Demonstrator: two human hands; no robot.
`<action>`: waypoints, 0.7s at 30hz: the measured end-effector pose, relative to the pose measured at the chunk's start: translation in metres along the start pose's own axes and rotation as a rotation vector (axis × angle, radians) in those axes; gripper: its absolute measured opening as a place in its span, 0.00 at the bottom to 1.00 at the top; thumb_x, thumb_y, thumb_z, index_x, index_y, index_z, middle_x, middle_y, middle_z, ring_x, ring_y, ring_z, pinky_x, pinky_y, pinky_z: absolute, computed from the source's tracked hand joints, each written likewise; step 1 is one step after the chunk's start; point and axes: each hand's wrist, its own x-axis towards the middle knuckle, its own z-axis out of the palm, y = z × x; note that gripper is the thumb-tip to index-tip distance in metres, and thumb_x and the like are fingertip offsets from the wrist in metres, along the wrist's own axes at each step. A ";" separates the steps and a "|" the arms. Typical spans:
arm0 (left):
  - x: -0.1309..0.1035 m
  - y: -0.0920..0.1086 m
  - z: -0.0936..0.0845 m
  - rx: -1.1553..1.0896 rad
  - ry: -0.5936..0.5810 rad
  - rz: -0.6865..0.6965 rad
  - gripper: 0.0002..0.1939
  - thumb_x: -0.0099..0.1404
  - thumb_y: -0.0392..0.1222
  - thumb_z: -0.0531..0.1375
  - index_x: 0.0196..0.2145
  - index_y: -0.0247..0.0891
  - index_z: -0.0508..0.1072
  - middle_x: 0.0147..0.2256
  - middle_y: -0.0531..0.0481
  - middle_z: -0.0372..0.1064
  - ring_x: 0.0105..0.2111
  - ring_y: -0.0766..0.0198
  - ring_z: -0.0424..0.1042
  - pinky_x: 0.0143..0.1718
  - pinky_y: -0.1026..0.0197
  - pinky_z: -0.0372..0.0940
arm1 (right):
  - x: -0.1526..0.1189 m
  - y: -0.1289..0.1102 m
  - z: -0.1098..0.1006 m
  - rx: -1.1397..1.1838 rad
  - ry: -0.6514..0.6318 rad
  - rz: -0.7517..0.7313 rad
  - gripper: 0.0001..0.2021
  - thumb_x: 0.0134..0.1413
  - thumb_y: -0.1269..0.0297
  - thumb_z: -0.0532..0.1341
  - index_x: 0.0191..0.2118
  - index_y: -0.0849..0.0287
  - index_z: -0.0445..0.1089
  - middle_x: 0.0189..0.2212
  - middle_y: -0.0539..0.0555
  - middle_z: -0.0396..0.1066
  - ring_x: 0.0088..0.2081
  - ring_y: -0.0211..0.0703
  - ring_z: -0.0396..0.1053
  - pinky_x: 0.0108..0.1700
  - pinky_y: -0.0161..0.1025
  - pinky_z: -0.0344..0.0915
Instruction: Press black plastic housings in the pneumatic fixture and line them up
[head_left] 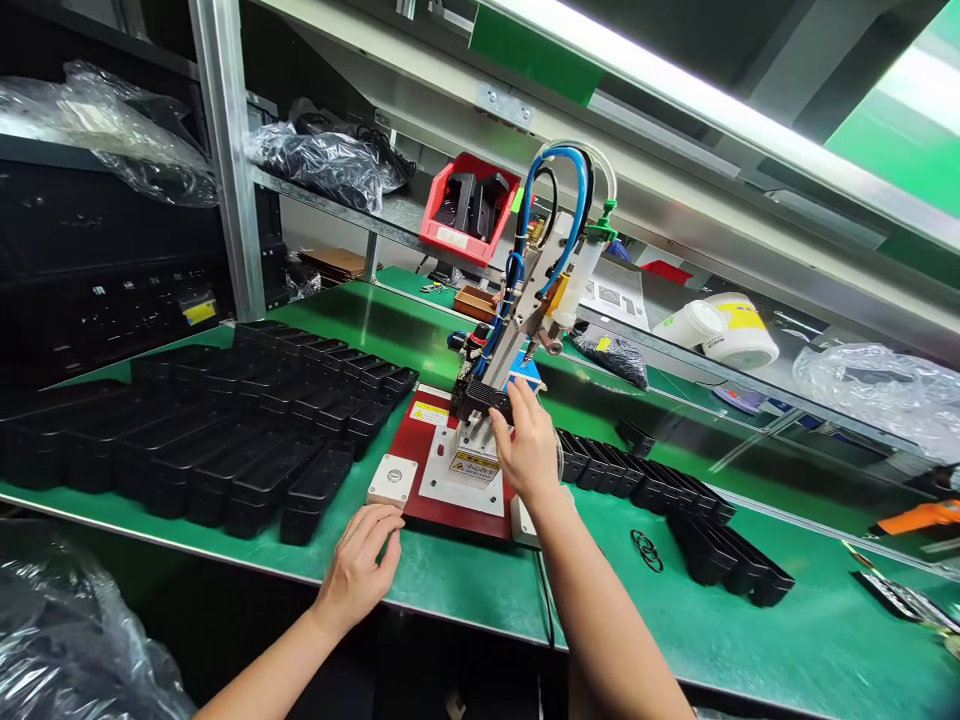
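A metal press-like machine with blue hoses stands on a dark red base in the middle of the green bench. My right hand is raised at the machine's front, its thumb and fingers around the end of a black ribbed part seated under the tool head. Beside the front left corner of the base, my left hand rests with loosely curved fingers against a white button box; nothing shows in it. A second white box is partly hidden behind my right wrist.
Rows of black housings cover the bench's left side. More housings and black rings lie right of the machine. Farther right is an orange tool. A red bin sits on the shelf behind, with white tubs to its right.
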 end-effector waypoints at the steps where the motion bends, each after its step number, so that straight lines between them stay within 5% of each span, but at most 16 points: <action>1: 0.000 0.000 0.000 0.001 0.000 0.004 0.10 0.64 0.27 0.54 0.40 0.37 0.69 0.39 0.45 0.69 0.42 0.59 0.70 0.45 0.54 0.68 | -0.003 0.000 -0.001 -0.006 0.014 0.011 0.21 0.65 0.59 0.51 0.58 0.65 0.63 0.57 0.66 0.64 0.59 0.54 0.62 0.56 0.51 0.62; 5: -0.002 -0.001 0.000 0.032 0.003 0.046 0.11 0.63 0.26 0.54 0.41 0.37 0.68 0.39 0.45 0.69 0.42 0.58 0.70 0.45 0.53 0.67 | -0.004 -0.001 -0.002 -0.025 -0.078 -0.013 0.18 0.64 0.60 0.53 0.54 0.65 0.67 0.52 0.65 0.69 0.55 0.56 0.66 0.55 0.53 0.63; 9: -0.004 -0.002 -0.003 0.138 0.082 0.074 0.13 0.62 0.27 0.56 0.44 0.37 0.68 0.43 0.41 0.69 0.45 0.55 0.69 0.47 0.50 0.66 | -0.015 0.001 -0.014 0.087 0.037 0.040 0.17 0.64 0.62 0.54 0.55 0.63 0.65 0.56 0.63 0.65 0.57 0.52 0.65 0.55 0.49 0.64; 13: -0.001 -0.004 -0.004 0.349 0.106 0.080 0.19 0.61 0.32 0.59 0.50 0.36 0.65 0.50 0.36 0.66 0.52 0.47 0.66 0.50 0.45 0.61 | -0.079 0.015 -0.026 0.065 0.237 0.167 0.16 0.61 0.66 0.55 0.54 0.58 0.66 0.54 0.61 0.68 0.54 0.52 0.67 0.54 0.52 0.66; 17: 0.008 -0.006 -0.004 0.429 -0.044 0.119 0.20 0.62 0.35 0.59 0.52 0.37 0.65 0.51 0.38 0.68 0.54 0.48 0.65 0.53 0.45 0.57 | -0.161 0.028 -0.024 -0.008 0.020 0.298 0.18 0.62 0.65 0.53 0.57 0.54 0.64 0.48 0.60 0.73 0.47 0.56 0.72 0.44 0.55 0.73; 21: 0.016 -0.010 -0.005 0.454 -0.043 0.164 0.22 0.61 0.38 0.61 0.52 0.36 0.64 0.50 0.37 0.69 0.49 0.49 0.69 0.50 0.49 0.59 | -0.195 0.025 -0.026 0.009 -0.108 0.280 0.21 0.62 0.68 0.52 0.60 0.61 0.58 0.53 0.63 0.68 0.52 0.53 0.69 0.49 0.51 0.72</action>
